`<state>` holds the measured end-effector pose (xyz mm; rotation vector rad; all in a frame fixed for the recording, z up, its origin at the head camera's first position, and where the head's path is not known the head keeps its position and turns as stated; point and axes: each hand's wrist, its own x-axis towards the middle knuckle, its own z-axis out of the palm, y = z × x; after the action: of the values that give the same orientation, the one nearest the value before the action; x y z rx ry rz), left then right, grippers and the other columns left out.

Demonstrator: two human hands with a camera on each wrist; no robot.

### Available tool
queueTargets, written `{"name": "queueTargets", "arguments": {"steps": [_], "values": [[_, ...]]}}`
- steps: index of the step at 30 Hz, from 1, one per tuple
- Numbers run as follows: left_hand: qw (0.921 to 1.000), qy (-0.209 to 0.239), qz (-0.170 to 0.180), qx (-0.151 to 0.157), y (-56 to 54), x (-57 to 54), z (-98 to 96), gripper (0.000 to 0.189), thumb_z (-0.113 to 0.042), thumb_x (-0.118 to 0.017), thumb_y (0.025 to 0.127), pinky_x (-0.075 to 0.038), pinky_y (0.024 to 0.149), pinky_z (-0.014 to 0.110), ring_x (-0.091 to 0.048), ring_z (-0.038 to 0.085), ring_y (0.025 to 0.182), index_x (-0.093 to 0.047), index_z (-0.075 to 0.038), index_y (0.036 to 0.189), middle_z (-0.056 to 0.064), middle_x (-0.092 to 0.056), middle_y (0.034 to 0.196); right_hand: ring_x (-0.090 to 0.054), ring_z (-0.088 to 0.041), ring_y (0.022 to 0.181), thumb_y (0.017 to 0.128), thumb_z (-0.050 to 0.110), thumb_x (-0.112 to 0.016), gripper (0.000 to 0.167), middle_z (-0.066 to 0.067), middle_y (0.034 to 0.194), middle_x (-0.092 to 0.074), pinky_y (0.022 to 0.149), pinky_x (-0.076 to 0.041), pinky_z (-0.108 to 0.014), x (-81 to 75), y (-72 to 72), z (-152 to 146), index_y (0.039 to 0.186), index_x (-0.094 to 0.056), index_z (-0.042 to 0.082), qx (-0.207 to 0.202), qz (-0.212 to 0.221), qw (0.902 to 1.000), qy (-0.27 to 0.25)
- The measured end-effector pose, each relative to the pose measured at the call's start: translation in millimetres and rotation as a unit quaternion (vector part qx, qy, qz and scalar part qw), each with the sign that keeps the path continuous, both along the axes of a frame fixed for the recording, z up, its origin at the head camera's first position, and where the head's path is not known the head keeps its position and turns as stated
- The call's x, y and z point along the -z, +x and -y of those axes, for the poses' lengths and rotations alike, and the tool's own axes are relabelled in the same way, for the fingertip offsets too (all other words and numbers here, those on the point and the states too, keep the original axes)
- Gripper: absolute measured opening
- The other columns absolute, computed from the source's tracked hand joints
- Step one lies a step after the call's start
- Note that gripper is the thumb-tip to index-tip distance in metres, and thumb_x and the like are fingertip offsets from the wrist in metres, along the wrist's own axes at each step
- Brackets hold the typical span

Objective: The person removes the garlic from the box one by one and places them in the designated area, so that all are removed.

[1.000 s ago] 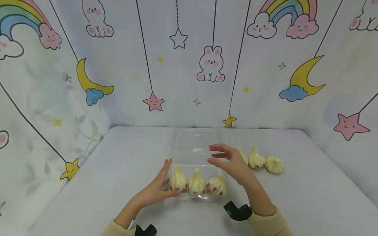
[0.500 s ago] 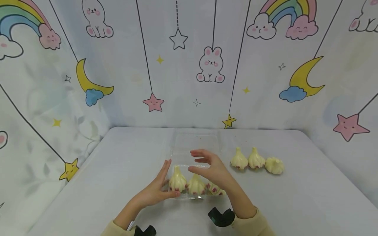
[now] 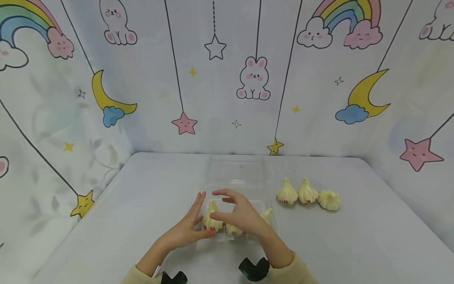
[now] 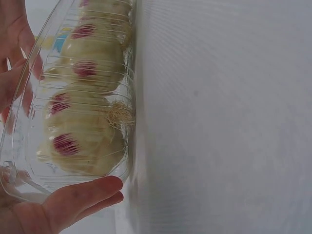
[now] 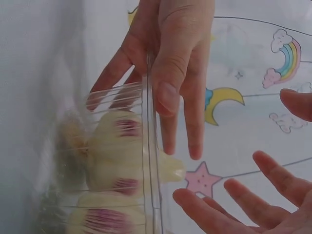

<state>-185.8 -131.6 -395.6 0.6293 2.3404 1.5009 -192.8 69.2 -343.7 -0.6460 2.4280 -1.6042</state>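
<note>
A clear plastic clamshell box lies with its lid (image 3: 235, 173) folded back, away from me. Three garlic bulbs stand in a row in its near half: a left bulb (image 3: 209, 223), a middle bulb (image 3: 233, 230) and a right bulb (image 3: 267, 217), the last two partly hidden by my right hand. My left hand (image 3: 184, 230) rests against the box's left end, fingers extended along it and thumb at the near corner. Over the left and middle bulbs hovers my right hand (image 3: 242, 216), fingers spread and bent with nothing between them. Thin roots (image 4: 119, 114) show through the plastic wall.
Behind and right of the box, three more garlic bulbs sit on the white table: one upright (image 3: 287, 192), another beside it (image 3: 307, 192), and a third tipped over (image 3: 330, 200). A patterned curtain (image 3: 142, 79) stands at the table's back edge.
My right hand has moved left and slightly toward me, from above the right part of the box to over the left and middle bulbs. The left hand and the box have stayed put.
</note>
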Motion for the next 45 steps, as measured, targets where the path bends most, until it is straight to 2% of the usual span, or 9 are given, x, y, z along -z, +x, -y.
{"name": "queueTargets", "arguments": {"steps": [8, 13, 19, 24, 29, 37, 42, 45], "values": [[1.0000, 0.006, 0.000, -0.001, -0.1, 0.6, 0.0, 0.102, -0.025, -0.070, 0.082, -0.030, 0.097, 0.058, -0.022, 0.053, 0.126, 0.009, -0.023, 0.147, 0.016, 0.021, 0.149, -0.042, -0.039, 0.120, 0.079, 0.031, -0.071, 0.053, -0.007, 0.135, -0.045, 0.089, -0.040, -0.057, 12.0, -0.8, 8, 0.125, -0.053, 0.014, 0.001, -0.001, 0.9994, 0.034], [1.0000, 0.008, -0.004, 0.002, -0.5, 1.4, 0.8, 0.103, -0.026, -0.070, 0.082, -0.028, 0.099, 0.057, -0.020, 0.052, 0.128, 0.009, -0.022, 0.147, 0.015, 0.021, 0.148, -0.041, -0.041, 0.120, 0.080, 0.030, -0.071, 0.053, -0.010, 0.134, -0.045, 0.091, -0.037, -0.060, 13.2, 0.9, 11, 0.126, -0.053, 0.013, -0.001, -0.004, 0.9990, 0.045], [0.9999, 0.012, -0.009, 0.007, -2.1, 2.3, 1.6, 0.103, -0.024, -0.070, 0.082, -0.024, 0.101, 0.056, -0.014, 0.047, 0.131, 0.010, -0.020, 0.147, 0.014, 0.023, 0.148, -0.039, -0.044, 0.121, 0.080, 0.032, -0.070, 0.053, -0.013, 0.136, -0.043, 0.091, -0.036, -0.060, 13.3, 1.4, 14, 0.127, -0.052, 0.013, -0.005, 0.022, 0.9983, 0.055], [0.9997, 0.019, -0.011, 0.015, -2.2, 1.9, 0.4, 0.105, -0.023, -0.071, 0.082, -0.023, 0.103, 0.054, -0.009, 0.044, 0.134, 0.011, -0.019, 0.146, 0.015, 0.024, 0.148, -0.044, -0.040, 0.116, 0.079, 0.033, -0.068, 0.059, -0.016, 0.133, -0.045, 0.087, -0.041, -0.056, 18.8, -1.4, 17, 0.129, -0.049, 0.009, -0.024, 0.045, 0.9961, 0.072], [0.9997, 0.021, -0.004, 0.014, -1.7, 1.4, 0.6, 0.105, -0.023, -0.071, 0.081, -0.024, 0.103, 0.054, -0.012, 0.046, 0.132, 0.011, -0.020, 0.146, 0.016, 0.024, 0.147, -0.046, -0.031, 0.116, 0.080, 0.034, -0.068, 0.064, -0.016, 0.132, -0.047, 0.091, -0.041, -0.051, 24.2, -4.3, 22, 0.131, -0.047, 0.003, -0.031, 0.021, 0.9959, 0.083], [0.9993, 0.028, -0.010, 0.023, -1.1, 1.1, 0.8, 0.104, -0.019, -0.070, 0.082, -0.031, 0.098, 0.055, -0.022, 0.051, 0.127, 0.011, -0.019, 0.146, 0.020, 0.023, 0.147, -0.039, -0.034, 0.124, 0.078, 0.031, -0.067, 0.060, -0.017, 0.131, -0.047, 0.099, -0.033, -0.052, 29.7, -5.1, 27, 0.126, -0.052, 0.000, -0.030, -0.015, 0.9960, 0.083], [0.9993, 0.029, -0.010, 0.022, -1.3, 0.5, 0.8, 0.104, -0.019, -0.070, 0.082, -0.028, 0.101, 0.054, -0.017, 0.047, 0.131, 0.011, -0.019, 0.146, 0.018, 0.024, 0.147, -0.040, -0.035, 0.123, 0.078, 0.032, -0.068, 0.057, -0.017, 0.129, -0.048, 0.097, -0.034, -0.053, 29.9, -4.4, 27, 0.125, -0.055, 0.002, -0.022, -0.026, 0.9961, 0.081], [0.9993, 0.029, -0.013, 0.021, -1.6, 0.7, 0.8, 0.104, -0.019, -0.070, 0.082, -0.023, 0.102, 0.054, -0.011, 0.045, 0.133, 0.011, -0.017, 0.146, 0.018, 0.024, 0.147, -0.045, -0.035, 0.117, 0.077, 0.031, -0.068, 0.055, -0.016, 0.127, -0.049, 0.091, -0.039, -0.052, 29.9, -4.0, 28, 0.123, -0.057, 0.003, -0.016, -0.040, 0.9956, 0.083]]}}
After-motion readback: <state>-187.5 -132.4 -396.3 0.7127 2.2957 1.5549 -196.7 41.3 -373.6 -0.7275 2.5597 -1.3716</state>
